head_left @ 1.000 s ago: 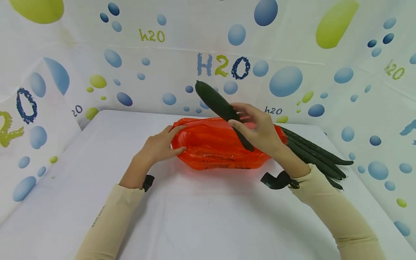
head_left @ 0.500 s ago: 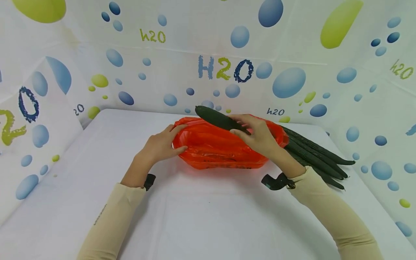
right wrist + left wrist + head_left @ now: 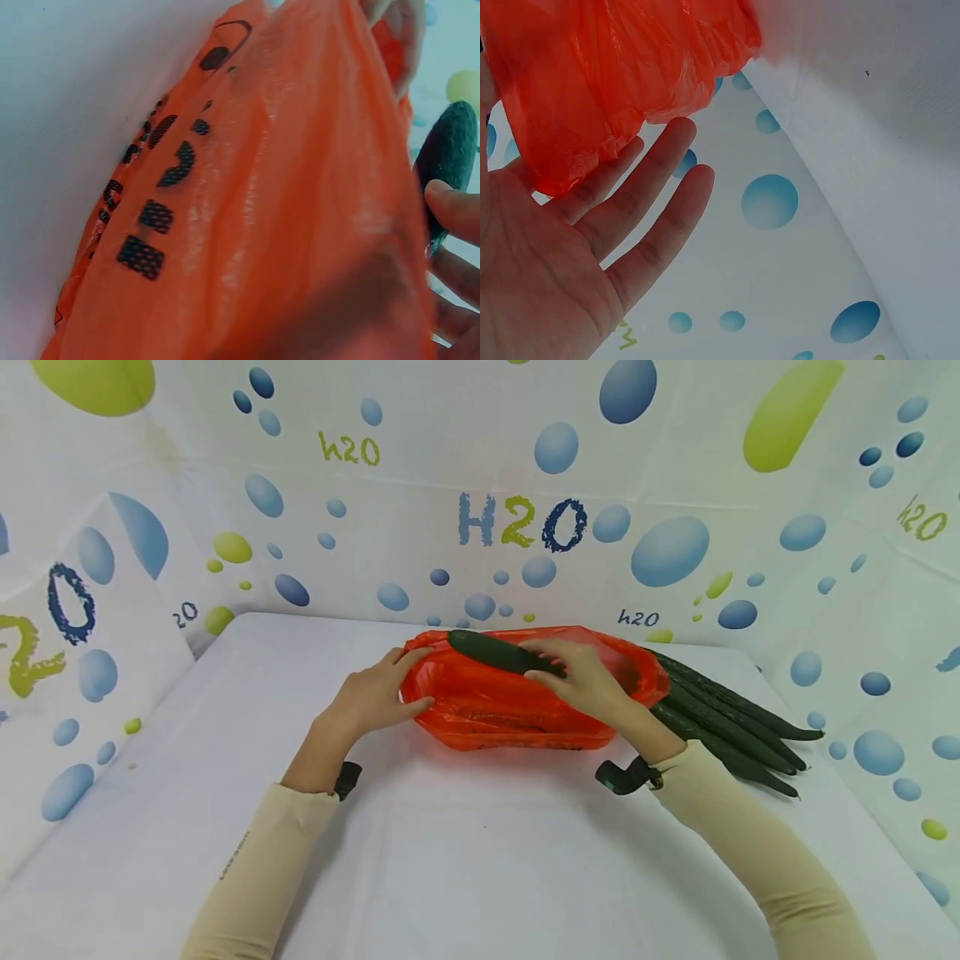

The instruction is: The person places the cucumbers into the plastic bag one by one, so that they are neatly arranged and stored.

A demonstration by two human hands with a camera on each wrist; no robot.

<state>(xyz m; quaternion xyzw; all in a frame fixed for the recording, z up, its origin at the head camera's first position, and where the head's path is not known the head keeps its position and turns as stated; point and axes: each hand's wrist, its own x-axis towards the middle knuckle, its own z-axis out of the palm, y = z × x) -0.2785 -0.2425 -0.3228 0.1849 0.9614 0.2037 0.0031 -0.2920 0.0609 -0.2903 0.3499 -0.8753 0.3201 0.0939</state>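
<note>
A dark green cucumber [image 3: 486,652] lies aslant over the mouth of a red plastic bag [image 3: 517,727]. My right hand [image 3: 583,681] grips it near its right end, with thumb and fingers round it. In the right wrist view the cucumber [image 3: 454,142] shows beyond the bag wall, which hides part of that hand. At the bag's left end, my left hand [image 3: 367,697] has thumb and forefinger spread at the rim. The left wrist view shows its other fingers [image 3: 656,244] loosely extended, beside the red film [image 3: 607,75].
Several more dark green cucumbers [image 3: 727,714] lie side by side on the white-covered table [image 3: 450,877], right of the bag and partly behind the right arm. A white backdrop [image 3: 420,518] with blue and green spots rises behind the table.
My right hand has lowered the cucumber from above the bag to its mouth, tilting it flatter. The left hand has stayed at the bag's left rim.
</note>
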